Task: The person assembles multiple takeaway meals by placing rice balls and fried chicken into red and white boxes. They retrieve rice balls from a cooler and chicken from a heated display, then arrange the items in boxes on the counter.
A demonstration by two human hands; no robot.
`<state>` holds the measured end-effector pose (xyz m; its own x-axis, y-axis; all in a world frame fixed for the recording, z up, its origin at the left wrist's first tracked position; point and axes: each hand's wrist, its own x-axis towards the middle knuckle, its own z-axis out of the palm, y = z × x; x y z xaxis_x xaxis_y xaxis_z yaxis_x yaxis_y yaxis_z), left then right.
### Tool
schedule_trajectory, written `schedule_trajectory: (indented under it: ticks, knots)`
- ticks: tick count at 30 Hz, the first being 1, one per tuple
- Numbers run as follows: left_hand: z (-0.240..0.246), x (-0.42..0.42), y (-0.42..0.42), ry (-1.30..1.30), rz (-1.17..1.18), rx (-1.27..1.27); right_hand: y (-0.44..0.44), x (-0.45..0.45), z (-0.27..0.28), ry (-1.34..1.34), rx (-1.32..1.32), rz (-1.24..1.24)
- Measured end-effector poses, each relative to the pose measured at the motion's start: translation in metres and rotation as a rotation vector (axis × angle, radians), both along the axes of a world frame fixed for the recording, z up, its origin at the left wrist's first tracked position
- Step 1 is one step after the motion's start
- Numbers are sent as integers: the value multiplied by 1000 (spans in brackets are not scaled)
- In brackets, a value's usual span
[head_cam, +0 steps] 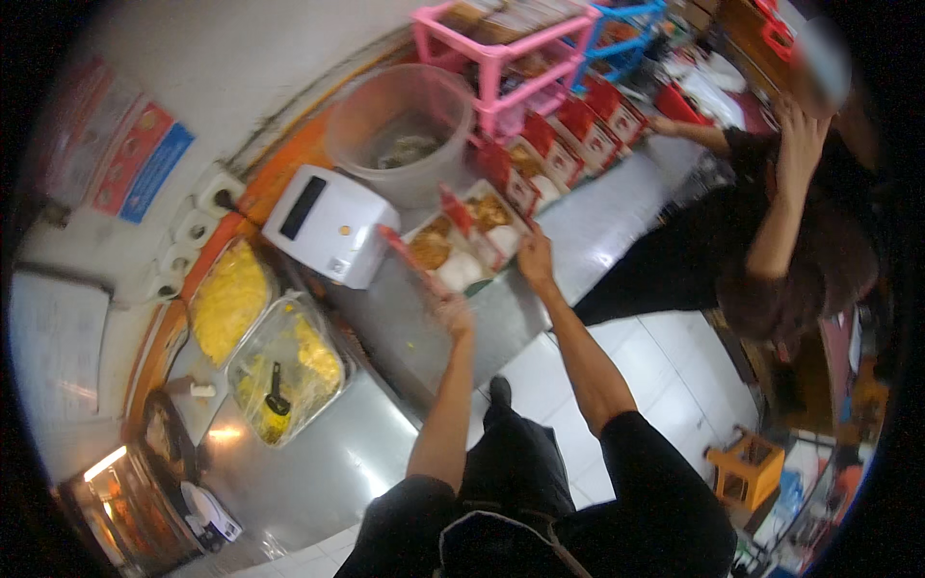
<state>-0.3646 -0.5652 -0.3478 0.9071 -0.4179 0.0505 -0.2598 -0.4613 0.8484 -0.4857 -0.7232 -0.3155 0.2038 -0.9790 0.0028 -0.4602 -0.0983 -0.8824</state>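
Two open red-and-white cardboard food boxes stand side by side on the metal counter in front of me. The left food box (462,266) and the right food box (504,235) each hold white rice and a brown fried food. My left hand (454,312) is at the near left corner of the left box; it is blurred, and its exact hold cannot be told. My right hand (535,256) touches the right side of the right box, its fingers bent at the edge. Further right, several more red boxes (564,155) stand in a row along the counter.
A white device (329,225) and a large clear plastic tub (401,130) stand behind the boxes. Left are trays of yellow food (230,303), one with a black scoop (275,394). A pink rack (498,54) is at the back. A co-worker (788,209) reaches towards the far boxes.
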Motion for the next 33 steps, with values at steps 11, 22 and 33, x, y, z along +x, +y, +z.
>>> schedule_trajectory:
  ticks: [11,22,33]
  knots:
    - [189,-23,168,327,-656,-107,233,-62,140,-138,-213,-86]
    - [216,54,679,909,13,-468,865,426,505,-792,239,2040]
    - [232,79,812,708,298,-987,1118,568,676,-559,101,1328]
